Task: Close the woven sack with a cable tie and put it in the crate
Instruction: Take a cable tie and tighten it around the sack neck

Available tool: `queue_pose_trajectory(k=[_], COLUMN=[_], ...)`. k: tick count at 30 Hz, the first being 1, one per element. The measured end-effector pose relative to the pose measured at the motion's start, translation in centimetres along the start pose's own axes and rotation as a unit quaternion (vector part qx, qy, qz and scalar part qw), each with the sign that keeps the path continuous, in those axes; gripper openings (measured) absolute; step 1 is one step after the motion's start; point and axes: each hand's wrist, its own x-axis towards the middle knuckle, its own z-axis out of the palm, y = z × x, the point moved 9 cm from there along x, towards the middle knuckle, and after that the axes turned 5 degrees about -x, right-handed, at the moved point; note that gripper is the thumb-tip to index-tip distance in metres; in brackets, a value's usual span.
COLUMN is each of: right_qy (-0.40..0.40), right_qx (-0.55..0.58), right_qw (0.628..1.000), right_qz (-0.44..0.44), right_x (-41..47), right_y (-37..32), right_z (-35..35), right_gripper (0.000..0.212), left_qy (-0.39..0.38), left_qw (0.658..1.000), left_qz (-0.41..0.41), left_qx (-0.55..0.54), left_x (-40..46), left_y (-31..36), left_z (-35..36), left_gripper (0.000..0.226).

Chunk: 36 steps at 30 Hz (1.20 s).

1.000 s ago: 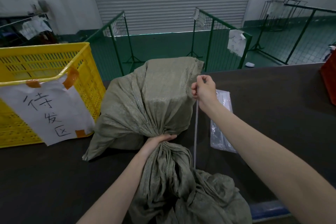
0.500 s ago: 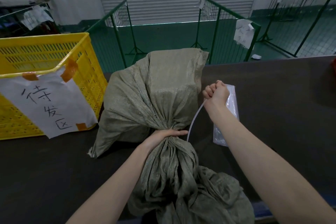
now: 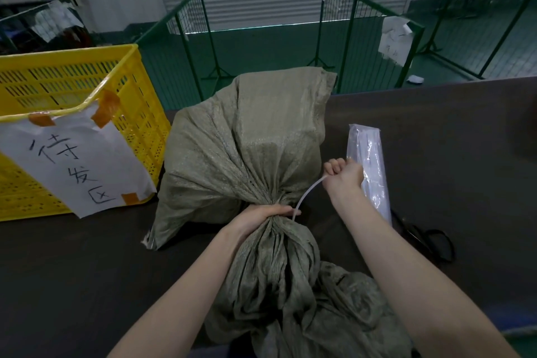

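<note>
Sack: the grey-green woven sack (image 3: 247, 142) lies on the dark table (image 3: 450, 131), its bulky body beyond the hands and its loose mouth bunched toward the person.
Left hand: the left hand (image 3: 261, 216) is wrapped round the gathered neck, fingers curled tight over the top of the bunch.
Cable tie: the white cable tie (image 3: 308, 192) starts right at the left fingertips, at the neck, and runs up and to the right into the other fist. Whether it fully circles the neck cannot be told, since the hand covers that spot.
Right hand: the right hand (image 3: 344, 174) is a closed fist gripping the free end of the tie, raised just right of the sack's body.
Crate: the yellow crate (image 3: 139, 113) stands left of the sack, touching or nearly touching it, with a handwritten paper sign (image 3: 78, 160) taped to its rim.
Packet: a clear plastic packet (image 3: 369, 171) lies flat just beyond the right knuckles.
Scissors: what look like black scissors (image 3: 427, 238) lie right of the right forearm.
</note>
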Motion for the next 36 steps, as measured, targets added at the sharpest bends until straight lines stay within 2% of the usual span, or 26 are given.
queue_pose_trajectory(k=[4,8,10,12,14,16,18,20,24,26,28,33,36], right_qy=[-0.007,-0.037,-0.073,-0.119,-0.151,-0.174,-0.188,-0.198,-0.205,-0.208,-0.207,-0.257,-0.33], right_qx=[-0.019,-0.119,-0.205,-0.313,-0.436,-0.537,-0.598,-0.624,-0.625,-0.618,-0.599,-0.466,-0.418], right_qw=[1.0,0.992,0.976,0.942,0.887,0.826,0.779,0.755,0.751,0.756,0.772,0.846,0.844], right_qz=[-0.006,-0.026,-0.015,-0.01,-0.014,-0.016,-0.023,-0.038,-0.06,-0.057,-0.047,0.032,0.066], right_x=[0.5,-0.1,-1.0,-2.2,-3.3,-4.2,-4.8,-5.3,-5.8,-6.0,-6.0,-7.1,-8.2], right_y=[0.2,0.1,0.2,0.4,0.7,1.0,1.5,1.9,2.5,2.5,2.6,2.3,0.9], right_z=[-0.6,-0.4,-0.2,-0.3,-0.7,-1.2,-1.6,-1.5,-1.0,-0.9,-1.0,-0.6,-0.1], right_gripper=[0.025,0.021,0.021,0.014,0.001,0.005,0.007,0.007,0.015,0.017,0.018,0.02,0.014], left_qy=[0.015,0.016,0.02,0.034,0.057,0.086,0.109,0.132,0.14,0.139,0.136,0.116,0.108], left_qw=[0.999,0.998,0.997,0.996,0.994,0.992,0.99,0.988,0.986,0.987,0.987,0.992,0.993], left_qz=[0.02,0.047,0.062,0.078,0.091,0.088,0.084,0.077,0.076,0.076,0.078,0.053,0.041], left_qx=[0.025,0.039,0.029,0.025,0.022,0.018,0.018,0.031,0.043,0.041,0.035,0.011,-0.001], left_x=[-0.2,-0.3,-0.2,-0.1,0.0,-0.3,-0.4,-0.5,-0.7,-1.0,-1.2,-1.1,-1.2], left_y=[0.3,0.7,0.6,0.6,0.8,0.8,0.8,0.8,0.9,1.0,1.0,0.4,0.0], left_z=[-0.4,-0.3,-0.5,-0.7,-1.0,-1.1,-1.2,-1.5,-1.7,-1.5,-1.3,-1.7,-1.7], left_gripper=[0.01,0.014,0.014,0.012,0.008,0.004,0.009,0.015,0.02,0.009,0.007,0.004,0.007])
